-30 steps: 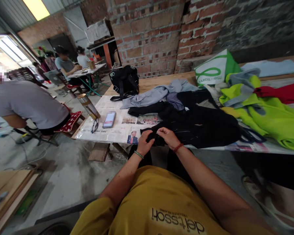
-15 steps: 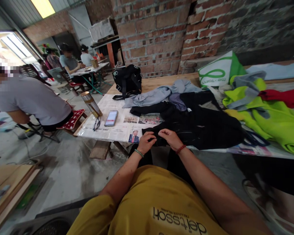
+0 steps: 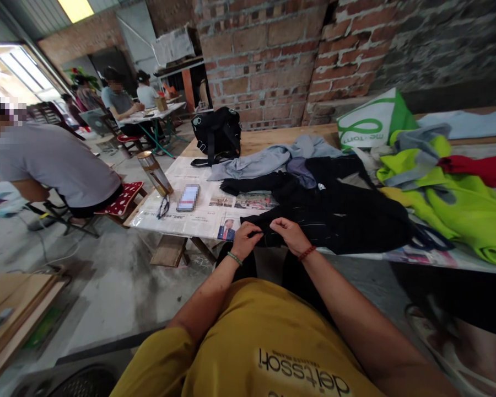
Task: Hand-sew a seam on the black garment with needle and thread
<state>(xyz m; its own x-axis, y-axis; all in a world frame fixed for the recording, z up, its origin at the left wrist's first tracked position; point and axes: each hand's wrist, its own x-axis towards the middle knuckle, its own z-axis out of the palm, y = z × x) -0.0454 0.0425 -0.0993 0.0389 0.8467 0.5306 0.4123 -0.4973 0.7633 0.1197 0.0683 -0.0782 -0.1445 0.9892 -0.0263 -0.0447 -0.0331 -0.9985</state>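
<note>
A black garment (image 3: 355,215) lies spread along the near edge of the table, with light thread-like lines across it. My left hand (image 3: 246,238) is closed on the garment's left end, thumb and fingers pinched together. Just to its right, my right hand (image 3: 288,234) is also closed, its thumb and forefinger pressed together above the black cloth. Whatever is between the right fingertips is too small to make out. A green bead bracelet (image 3: 234,258) circles my left wrist, and a red one (image 3: 306,252) my right.
On the newspaper-covered table (image 3: 177,225) are a phone (image 3: 188,198), glasses (image 3: 163,207), a metallic flask (image 3: 154,173), a black bag (image 3: 217,134), grey cloth (image 3: 260,161), yellow-green garments (image 3: 463,198) and a green-white bag (image 3: 374,121). A seated person (image 3: 58,160) is at left.
My right hand has shifted very slightly to the right. The left hand keeps its pinch on the black garment, and the whole view has tilted a little.
</note>
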